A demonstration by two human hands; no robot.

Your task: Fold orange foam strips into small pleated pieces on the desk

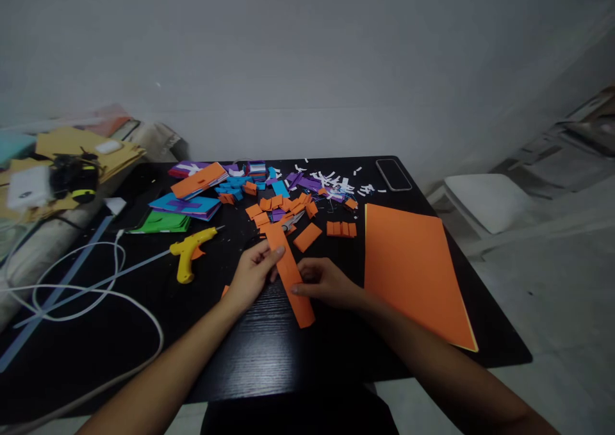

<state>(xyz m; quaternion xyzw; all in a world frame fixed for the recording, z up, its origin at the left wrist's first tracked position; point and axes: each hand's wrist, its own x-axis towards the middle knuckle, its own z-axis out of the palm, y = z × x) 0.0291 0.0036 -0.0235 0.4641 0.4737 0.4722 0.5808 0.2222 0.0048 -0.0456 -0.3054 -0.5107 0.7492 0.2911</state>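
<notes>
A long orange paper strip [289, 273] is held slanted above the black table, its lower end toward me. My left hand [253, 270] pinches its left edge, thumb on top. On the right edge, my right hand [324, 284] grips it lower down, thumb on the face and fingers curled behind. Just past the strip lie scissors [292, 221], partly covered by it. Beside them rest a folded orange piece [307, 237] and a row of small orange folded pieces [341, 229]. More orange pieces [276, 202] are heaped behind.
A yellow glue gun [192, 252] lies left, near a looping white cable [144, 307]. Folded coloured papers [185, 205] are stacked at the back left. Orange sheets [413, 268] cover the right side, with a phone [393, 174] behind. White paper scraps [331, 182] litter the back.
</notes>
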